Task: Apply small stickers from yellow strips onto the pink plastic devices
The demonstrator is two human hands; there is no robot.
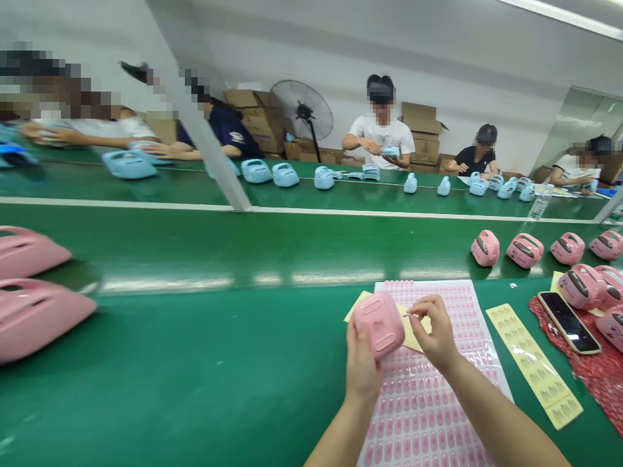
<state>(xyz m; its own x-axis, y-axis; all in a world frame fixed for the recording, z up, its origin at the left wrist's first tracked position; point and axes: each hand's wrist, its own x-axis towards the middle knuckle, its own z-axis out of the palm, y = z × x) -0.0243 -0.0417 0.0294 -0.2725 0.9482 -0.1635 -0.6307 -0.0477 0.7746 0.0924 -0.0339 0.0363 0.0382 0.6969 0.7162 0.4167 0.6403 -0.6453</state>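
Where the green surface starts at far left, two large pink cases stand one behind the other, partly out of sight. Beyond them, two people bend over the far side. A white post slants up next. Blue cases are spaced along the far strip, a white line separating it from the nearer green.

Mid-room: black-caged fan before a pale wall; cardboard cartons either side of a person in white handling a blue item.

Near side, right of centre: left hand grips a small pink case, fingers curled round it, ribbed face outward, above a white sheet of pink ovals. Right hand, just beside it, pinches a tiny pale piece between fingertips.

Further right: yellow strip lying flat; phone on red bubble wrap; pink handled units in a row and a cluster. Clear bottle behind; two more people across, pale door panel at the wall.
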